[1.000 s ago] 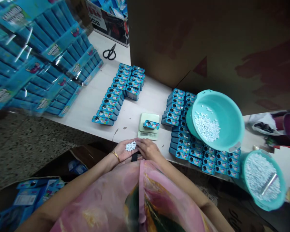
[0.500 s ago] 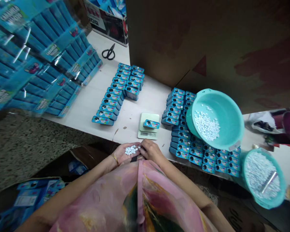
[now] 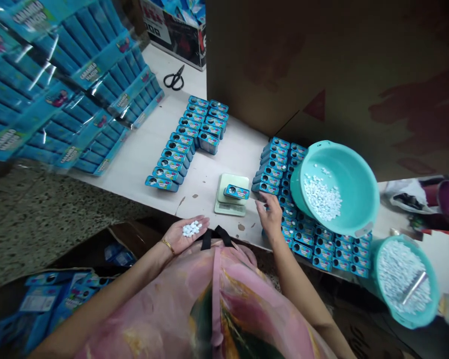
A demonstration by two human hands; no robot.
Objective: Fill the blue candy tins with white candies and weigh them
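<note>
My left hand [image 3: 179, 236] lies palm up at the table's front edge, with a small heap of white candies [image 3: 192, 228] on it. Over the table, my right hand [image 3: 270, 213] has its fingers apart and nothing seen between them; it is just right of a pale green scale [image 3: 224, 207]. One small blue box [image 3: 237, 192] rests on the scale. Rows of blue boxes [image 3: 175, 147] stand to the left of the scale, and a larger block of blue boxes [image 3: 303, 249] stands beside and beyond my right hand.
A turquoise basin [image 3: 355, 184] with white candies sits on the right-hand boxes. Another turquoise tub [image 3: 406, 321] holds candies and a metal scoop [image 3: 413, 288]. Black scissors [image 3: 174, 80] lie at the back left, near wrapped blue packs [image 3: 71, 99]. Cardboard [image 3: 265, 60] stands behind.
My right hand has left my left palm and moved right, past the scale, and its fingers have spread. My left hand has shifted slightly left, still carrying the candies.
</note>
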